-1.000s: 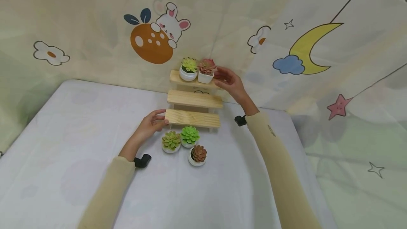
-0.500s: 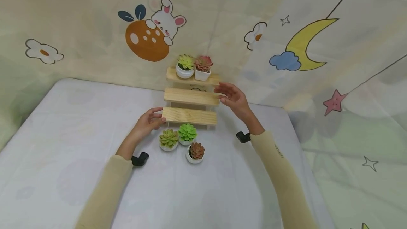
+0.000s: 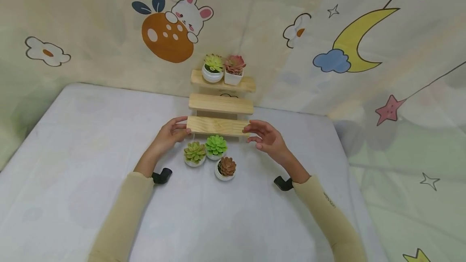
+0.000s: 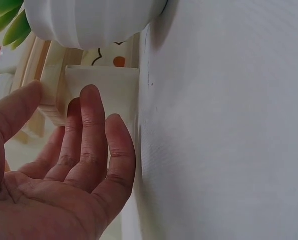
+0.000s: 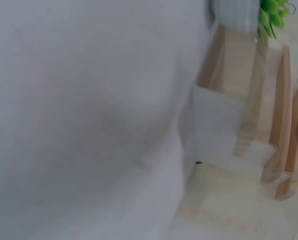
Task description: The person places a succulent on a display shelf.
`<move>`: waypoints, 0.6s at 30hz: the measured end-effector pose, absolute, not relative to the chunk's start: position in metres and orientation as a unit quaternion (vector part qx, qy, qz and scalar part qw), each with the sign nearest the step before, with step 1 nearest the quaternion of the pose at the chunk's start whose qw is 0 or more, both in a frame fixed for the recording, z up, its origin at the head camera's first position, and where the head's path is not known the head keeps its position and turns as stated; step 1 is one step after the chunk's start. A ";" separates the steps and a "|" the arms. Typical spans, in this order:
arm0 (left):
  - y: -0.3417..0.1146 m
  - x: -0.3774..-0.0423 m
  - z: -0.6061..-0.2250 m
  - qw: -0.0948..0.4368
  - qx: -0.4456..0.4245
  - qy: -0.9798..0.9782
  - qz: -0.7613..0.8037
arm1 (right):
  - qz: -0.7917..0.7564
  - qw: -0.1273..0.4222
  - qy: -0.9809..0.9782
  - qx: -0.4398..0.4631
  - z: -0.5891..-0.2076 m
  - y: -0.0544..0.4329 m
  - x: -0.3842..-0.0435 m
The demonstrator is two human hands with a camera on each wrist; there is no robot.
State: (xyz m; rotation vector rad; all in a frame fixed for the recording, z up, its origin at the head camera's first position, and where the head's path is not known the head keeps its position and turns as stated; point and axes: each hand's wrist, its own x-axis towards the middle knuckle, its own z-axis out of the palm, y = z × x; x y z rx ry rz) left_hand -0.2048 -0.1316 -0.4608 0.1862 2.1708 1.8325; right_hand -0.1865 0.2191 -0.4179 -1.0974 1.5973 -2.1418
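Stage, as judged: setting potted succulents on the three-tier wooden stand (image 3: 220,103); no pot in hand. Top tier (image 3: 249,85): yellow-green succulent (image 3: 213,68) left of middle, pink-red succulent (image 3: 234,70) just beside it. On the worktop (image 3: 91,148), before the stand's front edge: olive-green succulent (image 3: 194,153), bright-green succulent (image 3: 216,145), brown succulent (image 3: 227,168).

Left hand (image 3: 167,136) pinches the bottom tier's (image 3: 214,125) left end, thumb at near corner, likely steadying. Right hand (image 3: 269,138) at that tier's right end, fingers parted, loosely bent, holding nothing; contact cannot be told.

Next move seems to call for gripping a near pot, lifting it level over the front edge. Stand sits by the worktop's back edge, backdrop (image 3: 247,23) close behind; open room toward left, right and near edges.
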 end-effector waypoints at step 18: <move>-0.130 -0.201 -0.450 0.152 0.062 0.752 0.638 | -0.567 0.207 0.722 -0.338 -0.449 0.195 -0.150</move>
